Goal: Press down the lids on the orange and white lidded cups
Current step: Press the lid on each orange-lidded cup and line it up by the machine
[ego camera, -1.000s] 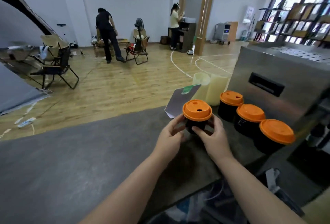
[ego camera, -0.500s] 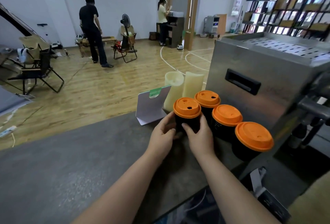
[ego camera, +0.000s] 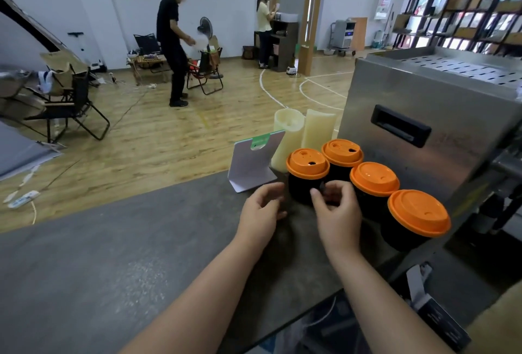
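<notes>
Change since the earlier frame: both hands have let go of the nearest cup, which now stands alone on the grey counter [ego camera: 113,254].

- Left hand [ego camera: 262,208]: fingers loosely curled, holding nothing, just left of the cup's wall; motion blur hides whether it touches.
- Nearest cup [ego camera: 303,187]: dark body with an orange lid [ego camera: 308,163], upright between and just beyond the two hands.
  - Handling (judged): light, thin-walled and easily crushed, with a stiffer lid. It is best pressed flat-fingered round the lid's rim, with the body steadied low.
  - Whether it is filled cannot be told.
- Right hand [ego camera: 336,209]: fingers loosely curled, nothing held, in front of the cup's lower right.
- Three further orange-lidded cups [ego camera: 374,178]: in a row right of the right hand, against the steel machine [ego camera: 423,93].
</notes>
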{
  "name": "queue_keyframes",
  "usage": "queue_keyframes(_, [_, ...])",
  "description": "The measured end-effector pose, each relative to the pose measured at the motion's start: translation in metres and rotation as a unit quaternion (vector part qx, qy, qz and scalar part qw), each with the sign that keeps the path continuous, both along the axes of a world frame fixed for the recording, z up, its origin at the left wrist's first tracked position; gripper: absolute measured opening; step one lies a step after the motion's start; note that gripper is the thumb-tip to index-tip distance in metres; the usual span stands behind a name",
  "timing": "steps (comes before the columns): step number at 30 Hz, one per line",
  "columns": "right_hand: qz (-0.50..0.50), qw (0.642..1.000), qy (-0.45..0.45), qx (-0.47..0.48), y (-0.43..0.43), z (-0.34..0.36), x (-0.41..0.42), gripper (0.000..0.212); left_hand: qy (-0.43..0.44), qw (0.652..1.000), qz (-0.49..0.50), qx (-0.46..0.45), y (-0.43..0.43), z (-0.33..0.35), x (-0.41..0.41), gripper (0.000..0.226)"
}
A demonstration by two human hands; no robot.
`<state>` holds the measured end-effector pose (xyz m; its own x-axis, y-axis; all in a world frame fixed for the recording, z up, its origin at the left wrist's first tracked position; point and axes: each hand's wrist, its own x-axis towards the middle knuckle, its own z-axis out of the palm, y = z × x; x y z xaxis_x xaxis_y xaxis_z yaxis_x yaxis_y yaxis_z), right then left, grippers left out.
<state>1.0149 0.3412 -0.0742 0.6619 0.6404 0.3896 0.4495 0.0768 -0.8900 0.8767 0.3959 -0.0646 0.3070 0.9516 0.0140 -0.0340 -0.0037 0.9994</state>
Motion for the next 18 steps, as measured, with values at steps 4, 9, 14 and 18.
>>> queue_keyframes(4, [0.103,0.994,-0.036,-0.015,-0.014,0.005,-0.039,0.015,0.052,0.998,-0.033,-0.006,-0.007,0.004,-0.069,0.036])
queue_keyframes(9, [0.231,0.972,-0.014,-0.048,-0.010,0.007,-0.141,0.016,0.089,0.995,0.014,0.033,-0.026,0.004,-0.201,0.026])
queue_keyframes(14, [0.321,0.942,0.001,-0.099,0.001,0.004,-0.272,0.014,0.110,0.985,0.125,0.034,-0.064,0.008,-0.364,0.024])
queue_keyframes(18, [0.374,0.921,-0.001,-0.111,-0.003,0.010,-0.392,0.015,0.112,0.973,0.201,0.027,-0.109,0.014,-0.491,0.024])
